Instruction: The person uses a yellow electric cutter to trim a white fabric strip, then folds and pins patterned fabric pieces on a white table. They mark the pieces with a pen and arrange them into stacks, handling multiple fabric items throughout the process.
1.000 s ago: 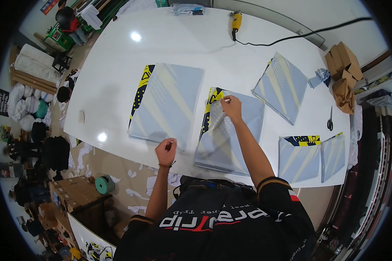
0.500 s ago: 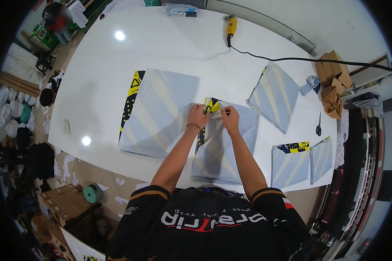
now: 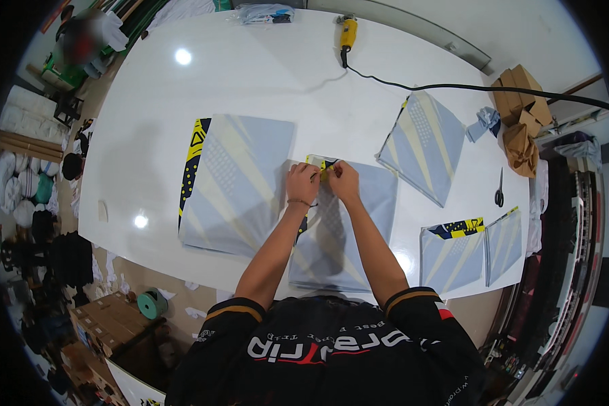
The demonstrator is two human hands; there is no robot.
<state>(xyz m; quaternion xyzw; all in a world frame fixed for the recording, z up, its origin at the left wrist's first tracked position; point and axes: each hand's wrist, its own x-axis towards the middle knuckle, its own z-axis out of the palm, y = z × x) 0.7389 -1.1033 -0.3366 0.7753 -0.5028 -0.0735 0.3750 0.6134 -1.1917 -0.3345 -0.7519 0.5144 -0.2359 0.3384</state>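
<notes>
1. Middle fabric stack (image 3: pixel 328 254) on the white table (image 3: pixel 149 88): left hand (image 3: pixel 303 181) and right hand (image 3: pixel 344 180) meet at its top-left corner, fingers curled; whether they grip cloth, can't tell.
2. Corner work looks unfinished; another stack (image 3: pixel 243 183) lies flat to its left; how much is left, unclear.
3. Below it, a black shirt (image 3: pixel 318 386) shows large pale lettering.

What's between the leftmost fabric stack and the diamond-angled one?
Head view: the middle fabric stack, with the left hand and right hand near its upper left corner.
</notes>
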